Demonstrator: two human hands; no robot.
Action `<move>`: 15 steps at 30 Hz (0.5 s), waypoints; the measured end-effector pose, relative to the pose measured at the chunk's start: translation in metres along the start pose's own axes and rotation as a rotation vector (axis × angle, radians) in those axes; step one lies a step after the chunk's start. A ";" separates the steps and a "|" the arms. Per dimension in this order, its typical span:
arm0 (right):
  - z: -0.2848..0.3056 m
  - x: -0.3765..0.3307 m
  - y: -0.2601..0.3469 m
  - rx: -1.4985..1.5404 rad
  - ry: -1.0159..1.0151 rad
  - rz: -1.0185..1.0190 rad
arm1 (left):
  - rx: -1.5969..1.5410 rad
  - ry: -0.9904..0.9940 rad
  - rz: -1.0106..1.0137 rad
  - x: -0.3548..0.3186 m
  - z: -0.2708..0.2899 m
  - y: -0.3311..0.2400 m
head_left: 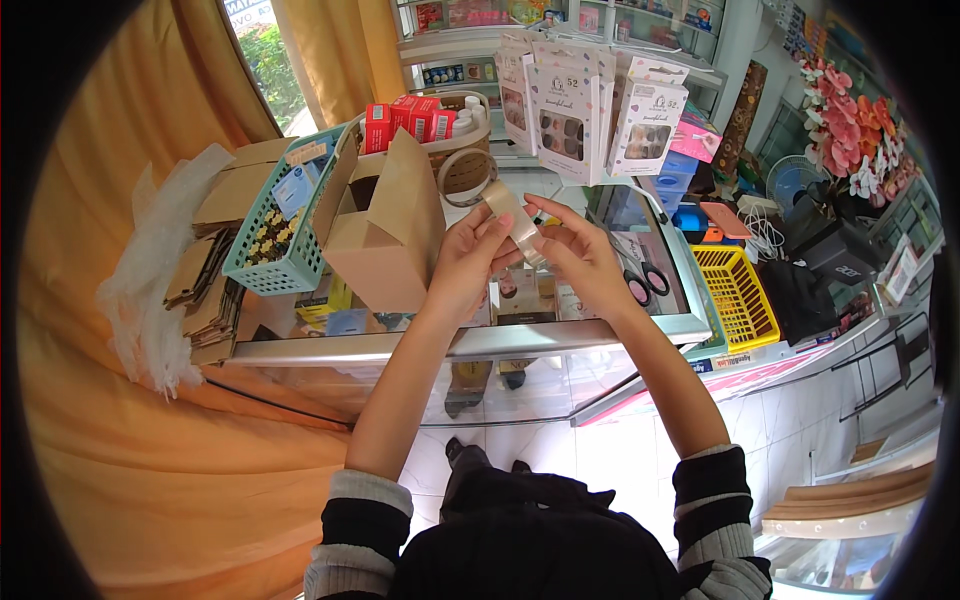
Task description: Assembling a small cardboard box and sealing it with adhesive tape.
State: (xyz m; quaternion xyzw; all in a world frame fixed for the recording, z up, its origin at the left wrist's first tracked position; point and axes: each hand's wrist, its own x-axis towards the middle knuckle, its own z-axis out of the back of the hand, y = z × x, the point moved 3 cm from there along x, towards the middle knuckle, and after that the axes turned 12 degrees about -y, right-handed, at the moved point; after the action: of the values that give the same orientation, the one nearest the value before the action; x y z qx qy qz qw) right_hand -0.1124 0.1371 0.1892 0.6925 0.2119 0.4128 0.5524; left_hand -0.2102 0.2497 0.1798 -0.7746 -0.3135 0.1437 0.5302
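My left hand [468, 255] and my right hand [578, 255] hold a roll of tan packing tape [512, 210] between them above the glass counter [480, 340]. The left fingers pinch the roll's near side; the right thumb and fingers grip its other side, index finger stretched over the top. An open brown cardboard box [385, 225] stands just left of my left hand. Black scissors [645, 280] lie on the glass right of my right hand.
A teal basket [285, 240] and flattened cardboard [215, 290] sit at the left. Red boxes [410, 118] in a wicker basket and hanging nail-set packs [590, 115] stand behind. A yellow basket [735, 295] is at the right. Orange curtain fills the left side.
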 end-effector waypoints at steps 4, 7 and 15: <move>0.001 0.000 0.000 0.018 0.001 0.023 | 0.016 -0.006 0.005 -0.001 -0.002 -0.001; 0.001 0.000 0.000 0.039 0.002 0.030 | 0.029 0.007 -0.002 -0.002 -0.003 -0.002; -0.001 -0.002 0.001 0.021 -0.016 0.005 | 0.001 -0.007 -0.001 0.001 0.001 0.001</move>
State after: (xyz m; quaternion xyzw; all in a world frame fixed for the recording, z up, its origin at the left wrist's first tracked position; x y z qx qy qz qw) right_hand -0.1145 0.1365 0.1895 0.7020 0.2103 0.4064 0.5457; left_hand -0.2094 0.2504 0.1787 -0.7736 -0.3157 0.1460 0.5296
